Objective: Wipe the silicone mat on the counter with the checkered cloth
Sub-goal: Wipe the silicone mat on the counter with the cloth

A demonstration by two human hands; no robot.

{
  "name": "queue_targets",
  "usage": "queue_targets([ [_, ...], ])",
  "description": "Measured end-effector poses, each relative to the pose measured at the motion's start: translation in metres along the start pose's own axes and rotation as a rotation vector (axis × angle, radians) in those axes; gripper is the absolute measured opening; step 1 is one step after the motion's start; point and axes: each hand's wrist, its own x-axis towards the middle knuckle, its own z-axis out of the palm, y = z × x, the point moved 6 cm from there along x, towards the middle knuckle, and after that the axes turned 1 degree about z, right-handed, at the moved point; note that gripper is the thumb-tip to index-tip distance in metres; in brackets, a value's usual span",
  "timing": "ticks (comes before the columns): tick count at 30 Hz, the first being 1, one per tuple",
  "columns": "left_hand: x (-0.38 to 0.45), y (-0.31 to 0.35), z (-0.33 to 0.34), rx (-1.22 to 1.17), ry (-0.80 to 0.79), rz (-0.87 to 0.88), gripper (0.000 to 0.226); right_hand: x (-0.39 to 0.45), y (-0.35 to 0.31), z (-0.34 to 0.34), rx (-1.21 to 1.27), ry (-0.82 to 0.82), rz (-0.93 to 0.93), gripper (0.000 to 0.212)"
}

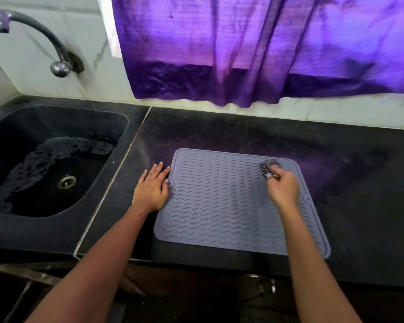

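Silicone mat point(229, 201), grey with wavy ridges, lies flat on the black counter point(359, 194), close to the front edge and a little to the right of the seam beside the sink point(12, 231). The right hand point(283, 188) is over the far right corner of the mat, and its fingers are closed around the checkered cloth point(267, 167), which is bunched into a small wad and pressed on the mat near that corner. The cloth and the hand look blurred. The left hand point(152, 190) rests flat at the left edge of the mat, fingers stretched out and close together, holding nothing; the palm is on the counter and the thumb side touches the mat's rim near a small notch. The sink is dark and wet, with a metal drain point(66, 182), and a curved tap point(33, 36) comes from the tiled wall above it. A purple curtain point(254, 47) hangs behind the far edge of the counter.
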Motion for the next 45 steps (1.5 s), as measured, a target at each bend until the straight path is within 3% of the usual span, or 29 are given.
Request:
queue_targets([
  [2,-0.001,0.000,0.000,-0.003,0.008,0.006,0.064,-0.012,0.006,-0.010,-0.200,0.083,-0.115,0.045],
  [7,0.000,-0.002,0.002,-0.003,0.015,0.008,0.059,-0.036,0.037,0.026,-0.652,-0.052,-0.340,0.059],
  [10,0.002,-0.001,0.004,-0.004,0.015,0.004,0.048,-0.032,0.041,0.027,-0.740,-0.055,-0.376,0.060],
  [12,0.001,-0.001,0.003,-0.007,0.021,-0.005,0.047,-0.019,0.037,0.020,-0.613,-0.118,-0.341,0.058],
  [14,0.001,-0.002,0.002,-0.013,0.018,-0.008,0.047,0.002,0.034,-0.003,-0.260,-0.170,-0.104,0.044],
  [16,0.001,-0.002,0.003,-0.015,0.017,-0.007,0.047,0.016,0.040,-0.030,0.028,-0.082,0.130,0.036],
  [17,0.000,-0.001,0.002,-0.013,0.018,-0.005,0.047,0.017,0.042,-0.041,0.022,-0.001,0.174,0.035],
  [20,0.000,-0.001,0.001,-0.015,0.015,-0.003,0.050,-0.002,0.041,-0.046,-0.254,0.139,0.045,0.036],
  [25,-0.001,0.001,-0.001,-0.015,0.018,-0.005,0.065,-0.027,0.066,-0.004,-0.677,-0.018,-0.265,0.059],
  [29,-0.001,0.001,0.000,-0.009,0.008,-0.006,0.065,-0.009,0.071,-0.021,-0.415,-0.055,-0.227,0.051],
  [32,-0.001,-0.002,0.003,-0.018,-0.008,-0.017,0.057,0.009,0.076,-0.045,0.130,-0.188,0.130,0.038],
  [34,0.000,-0.002,0.005,-0.005,-0.014,-0.016,0.049,0.011,0.081,-0.057,0.317,-0.203,0.292,0.036],
  [39,-0.001,-0.003,0.004,-0.016,-0.012,-0.019,0.063,-0.051,0.078,-0.060,-0.271,0.085,0.050,0.040],
  [42,-0.001,-0.001,0.002,-0.023,0.002,-0.014,0.066,-0.086,0.084,-0.028,-0.595,0.033,-0.153,0.064],
  [45,-0.001,-0.001,0.002,-0.012,-0.007,-0.018,0.067,-0.076,0.086,-0.032,-0.588,-0.017,-0.155,0.065],
])
